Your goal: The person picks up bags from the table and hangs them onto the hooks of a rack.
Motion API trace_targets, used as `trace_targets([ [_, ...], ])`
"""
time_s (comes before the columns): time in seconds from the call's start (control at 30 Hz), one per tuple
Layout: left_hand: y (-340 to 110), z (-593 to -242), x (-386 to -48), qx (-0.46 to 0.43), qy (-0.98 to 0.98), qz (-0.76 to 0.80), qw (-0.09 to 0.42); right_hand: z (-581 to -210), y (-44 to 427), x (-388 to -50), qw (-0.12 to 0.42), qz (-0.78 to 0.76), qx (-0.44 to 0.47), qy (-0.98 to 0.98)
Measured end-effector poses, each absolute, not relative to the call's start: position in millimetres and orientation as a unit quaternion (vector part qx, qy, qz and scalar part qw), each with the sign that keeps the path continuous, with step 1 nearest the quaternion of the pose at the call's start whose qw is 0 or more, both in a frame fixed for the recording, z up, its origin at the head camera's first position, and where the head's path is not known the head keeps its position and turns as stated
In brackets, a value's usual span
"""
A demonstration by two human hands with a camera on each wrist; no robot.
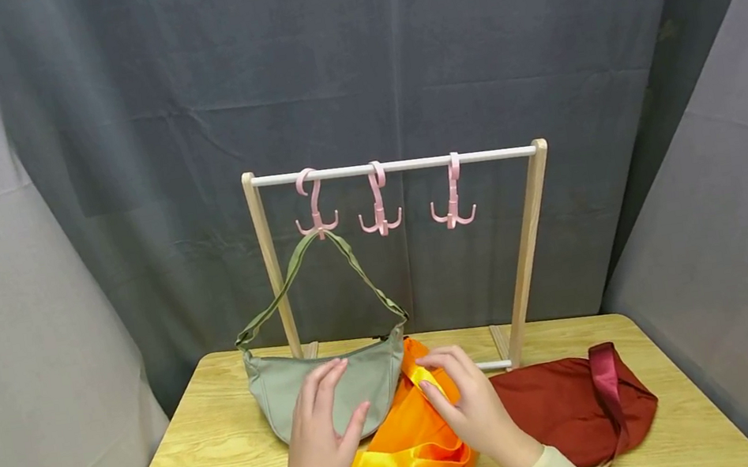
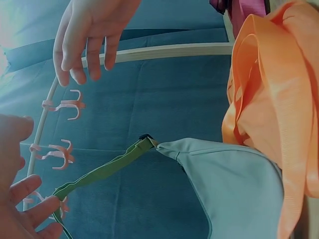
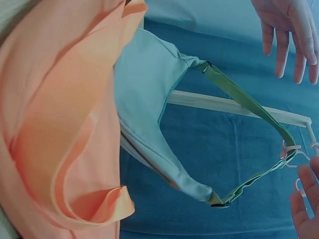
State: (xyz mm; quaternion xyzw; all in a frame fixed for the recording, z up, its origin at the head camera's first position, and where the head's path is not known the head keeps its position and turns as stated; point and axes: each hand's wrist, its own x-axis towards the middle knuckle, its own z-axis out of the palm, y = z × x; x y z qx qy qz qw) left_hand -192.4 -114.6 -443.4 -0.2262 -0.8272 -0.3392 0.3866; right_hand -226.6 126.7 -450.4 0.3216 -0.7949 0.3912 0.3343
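A sage-green shoulder bag [image 1: 326,384] hangs by its olive strap [image 1: 289,273] from the leftmost pink hook [image 1: 317,213]. In front of it in the head view is my left hand [image 1: 320,436], fingers relaxed and nothing held. My right hand [image 1: 473,407] is held over the orange bag [image 1: 423,426], its fingers loosely bent around no object. That orange bag lies on the table with its shiny strap [image 3: 65,134] folded across it. The left wrist view shows the left hand [image 2: 20,199] and the right hand [image 2: 97,37] apart from the bags.
A wooden rack with a white rail [image 1: 407,164] stands at the table's back. Two more pink hooks, a middle one [image 1: 379,201] and a right one [image 1: 452,194], hang bare. A dark red bag [image 1: 549,408] lies at the right. Grey curtains [image 1: 321,57] enclose the table [image 1: 203,449].
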Motion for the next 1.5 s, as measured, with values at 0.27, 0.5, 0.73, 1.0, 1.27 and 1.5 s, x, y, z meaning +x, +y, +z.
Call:
trace_targets([
  [0.27, -113.0, -450.6, -187.3, -0.225, -0.835, -0.321, 0.385, -459.3, 134.3, -219.6, 0.333, 0.384, 0.322, -0.799],
  [0.5, -111.5, -458.1, -184.5, -0.225, -0.843, -0.309, 0.379, -465.2, 138.8, -215.1, 0.344, 0.363, 0.321, -0.804],
  [0.73, -109.4, -461.7, -181.2, -0.231, -0.842, -0.309, 0.376, -475.0, 143.5, -212.4, 0.342, 0.349, 0.312, -0.815],
  [1.0, -108.5, -468.7, -181.2, -0.221, -0.853, -0.307, 0.36, -480.2, 149.2, -209.9, 0.33, 0.345, 0.296, -0.827],
  [1.27, -107.3, -474.6, -181.1, -0.217, -0.864, -0.309, 0.333, -483.1, 154.5, -209.3, 0.34, 0.351, 0.287, -0.824],
  [1.5, -106.2, -480.1, -180.5, -0.221, -0.866, -0.305, 0.328, -487.3, 157.2, -207.5, 0.332, 0.362, 0.28, -0.825],
])
